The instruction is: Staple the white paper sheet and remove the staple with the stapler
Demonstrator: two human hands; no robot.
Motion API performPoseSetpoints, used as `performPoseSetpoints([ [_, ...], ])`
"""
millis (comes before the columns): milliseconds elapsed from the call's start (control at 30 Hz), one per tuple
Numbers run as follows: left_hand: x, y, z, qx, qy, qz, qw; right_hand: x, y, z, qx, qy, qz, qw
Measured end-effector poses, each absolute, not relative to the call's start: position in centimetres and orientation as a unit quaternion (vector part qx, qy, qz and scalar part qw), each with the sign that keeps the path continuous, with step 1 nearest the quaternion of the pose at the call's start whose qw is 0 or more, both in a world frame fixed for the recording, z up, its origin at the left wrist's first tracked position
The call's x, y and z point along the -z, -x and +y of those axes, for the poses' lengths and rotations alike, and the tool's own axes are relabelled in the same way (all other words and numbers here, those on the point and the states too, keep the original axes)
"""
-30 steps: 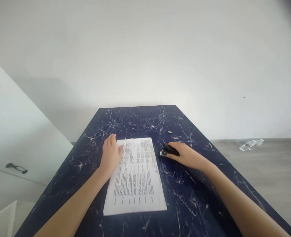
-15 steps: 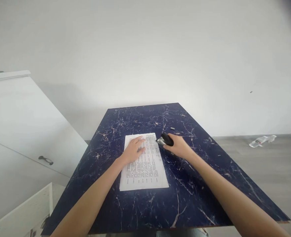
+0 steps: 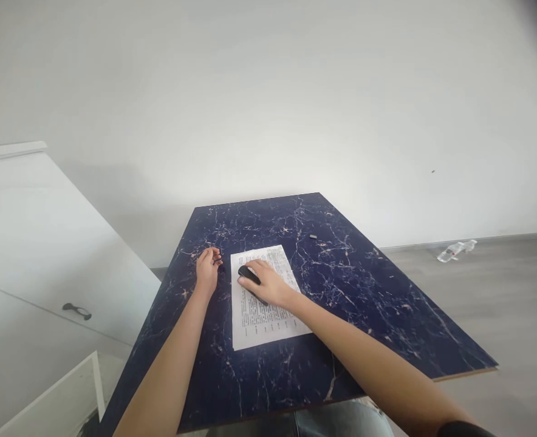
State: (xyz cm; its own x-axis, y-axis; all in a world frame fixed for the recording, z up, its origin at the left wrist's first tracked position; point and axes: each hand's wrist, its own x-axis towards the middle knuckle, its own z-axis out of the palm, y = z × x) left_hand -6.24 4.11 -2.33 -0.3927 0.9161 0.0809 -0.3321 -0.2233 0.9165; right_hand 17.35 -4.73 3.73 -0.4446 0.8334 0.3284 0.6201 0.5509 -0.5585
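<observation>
My right hand [image 3: 268, 284] is wrapped over a black stapler [image 3: 249, 275], which lies above the sheets of printed paper [image 3: 275, 335]. Part of the stapler is hidden under my palm and fingers. To the left of the paper, apart from it, my left hand [image 3: 208, 270] is by the dark blue table surface with loosely bent fingers. It appears to hold nothing.
The marbled blue table [image 3: 259, 388] stands near a pale wall. A small grey strip [image 3: 313, 237] lies beyond the paper. On the left is a white cabinet [image 3: 36, 243] with a dark handle [image 3: 76, 311]. Clear plastic [image 3: 457, 250] lies on the floor at right.
My left hand has lifted off the paper and moved left of it. My right hand has carried the stapler from the paper's right edge leftward over the sheet. The view has shifted slightly.
</observation>
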Motion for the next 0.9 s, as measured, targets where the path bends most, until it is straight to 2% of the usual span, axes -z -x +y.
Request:
performPoseSetpoints([
  [100,2.0,6.2,4.3,-0.708,-0.320,0.433,0.456,-3.3,-19.0,-4.5,-0.236,0.393,-0.859,0.225],
  [267,2.0,6.5,4.6,-0.705,-0.301,0.427,0.480,-1.4,-22.3,-6.2,-0.230,0.422,-0.851,0.211],
  [367,2.0,6.5,4.7,-0.702,-0.304,0.424,0.484,-0.3,-27.0,-7.3,-0.254,0.451,-0.838,0.176],
  [600,1.6,5.8,5.4,-0.663,-0.374,0.413,0.501,1.7,-38.1,-8.4,-0.212,0.512,-0.811,0.188],
  [900,1.3,5.9,5.3,-0.591,-0.446,0.407,0.535,2.8,-38.7,-6.9,-0.164,0.519,-0.815,0.199],
])
